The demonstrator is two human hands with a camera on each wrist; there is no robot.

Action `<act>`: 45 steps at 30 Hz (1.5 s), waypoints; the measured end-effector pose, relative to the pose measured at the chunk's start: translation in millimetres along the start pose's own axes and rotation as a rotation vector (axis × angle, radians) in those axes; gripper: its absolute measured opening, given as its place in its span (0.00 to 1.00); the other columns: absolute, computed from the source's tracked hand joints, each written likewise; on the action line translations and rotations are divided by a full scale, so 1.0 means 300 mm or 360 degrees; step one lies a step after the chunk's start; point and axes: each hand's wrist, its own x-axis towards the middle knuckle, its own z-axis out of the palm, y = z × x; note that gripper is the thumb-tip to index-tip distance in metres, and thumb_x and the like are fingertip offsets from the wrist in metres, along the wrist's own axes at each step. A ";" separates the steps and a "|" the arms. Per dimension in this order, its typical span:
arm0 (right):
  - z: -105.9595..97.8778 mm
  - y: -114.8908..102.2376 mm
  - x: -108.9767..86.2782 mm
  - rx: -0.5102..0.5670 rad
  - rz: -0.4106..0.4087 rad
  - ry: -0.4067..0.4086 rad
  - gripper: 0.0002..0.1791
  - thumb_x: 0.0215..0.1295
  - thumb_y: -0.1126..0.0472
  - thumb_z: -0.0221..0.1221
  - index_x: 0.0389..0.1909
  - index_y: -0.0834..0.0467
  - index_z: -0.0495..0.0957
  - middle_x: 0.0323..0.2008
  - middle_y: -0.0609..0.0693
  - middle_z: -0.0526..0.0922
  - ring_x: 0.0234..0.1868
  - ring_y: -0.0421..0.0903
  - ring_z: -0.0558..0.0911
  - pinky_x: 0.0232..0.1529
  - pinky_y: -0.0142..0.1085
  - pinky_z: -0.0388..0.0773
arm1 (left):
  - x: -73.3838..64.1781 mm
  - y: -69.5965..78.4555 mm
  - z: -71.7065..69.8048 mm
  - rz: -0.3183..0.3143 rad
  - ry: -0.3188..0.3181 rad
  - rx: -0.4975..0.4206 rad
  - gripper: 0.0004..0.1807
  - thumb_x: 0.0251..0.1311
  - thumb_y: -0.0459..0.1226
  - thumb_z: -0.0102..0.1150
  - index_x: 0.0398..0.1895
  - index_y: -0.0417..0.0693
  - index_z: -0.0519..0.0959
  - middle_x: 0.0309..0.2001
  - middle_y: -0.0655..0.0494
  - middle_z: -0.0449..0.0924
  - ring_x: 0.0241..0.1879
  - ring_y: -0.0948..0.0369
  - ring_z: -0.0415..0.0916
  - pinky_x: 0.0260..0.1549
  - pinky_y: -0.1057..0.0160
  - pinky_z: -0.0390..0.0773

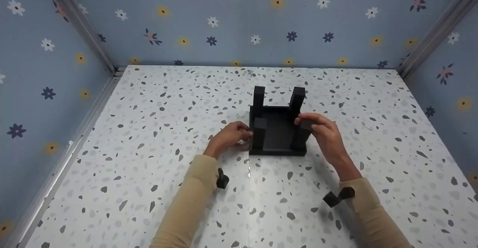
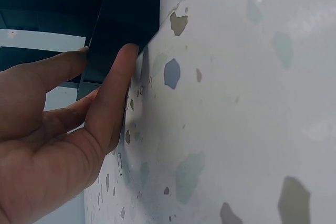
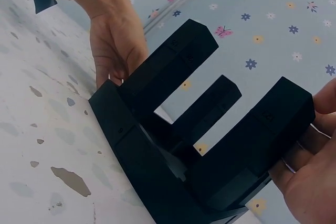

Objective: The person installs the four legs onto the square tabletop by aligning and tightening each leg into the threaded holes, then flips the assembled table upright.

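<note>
A black square base (image 1: 277,152) lies on the table, with a thick square leg standing up at each corner, like a small upturned table. At its left side my left hand (image 1: 232,133) holds the edge; the left wrist view shows thumb and fingers on either side of the dark edge. My right hand (image 1: 329,138) grips the near right leg (image 3: 252,145) close to its top, fingers on the far side and thumb nearer me. Another leg, the near left one (image 1: 259,136), stands between the hands with nothing touching it.
The white speckled tabletop (image 1: 142,158) spreads around the black piece. Blue flowered panels (image 1: 254,24) rise at the back and both sides, with metal rails (image 1: 82,27) at the corners. Black camera mounts (image 1: 338,197) sit on both wrists, over beige sleeves.
</note>
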 end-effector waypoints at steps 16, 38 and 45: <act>0.023 -0.003 -0.007 -0.0140 0.0078 0.0197 0.15 0.65 0.75 0.48 0.52 0.72 0.68 0.46 0.51 0.77 0.47 0.43 0.77 0.47 0.30 0.74 | 0.001 -0.004 -0.006 0.0027 0.0044 0.0129 0.13 0.65 0.36 0.56 0.50 0.42 0.73 0.46 0.49 0.79 0.49 0.56 0.75 0.48 0.62 0.79; 0.021 -0.004 -0.021 -0.0360 0.0158 0.0321 0.17 0.63 0.70 0.57 0.52 0.68 0.68 0.47 0.51 0.73 0.47 0.44 0.75 0.50 0.31 0.76 | -0.001 -0.009 -0.007 0.0025 0.0053 0.0173 0.15 0.65 0.38 0.56 0.52 0.44 0.73 0.48 0.49 0.80 0.51 0.56 0.76 0.54 0.59 0.75; 0.016 0.007 -0.023 -0.0219 0.0058 0.0309 0.14 0.70 0.69 0.46 0.53 0.71 0.67 0.49 0.56 0.73 0.51 0.45 0.74 0.53 0.33 0.72 | -0.007 -0.005 -0.003 0.0015 0.0035 0.0128 0.14 0.65 0.38 0.56 0.51 0.45 0.73 0.47 0.50 0.80 0.51 0.56 0.76 0.52 0.60 0.77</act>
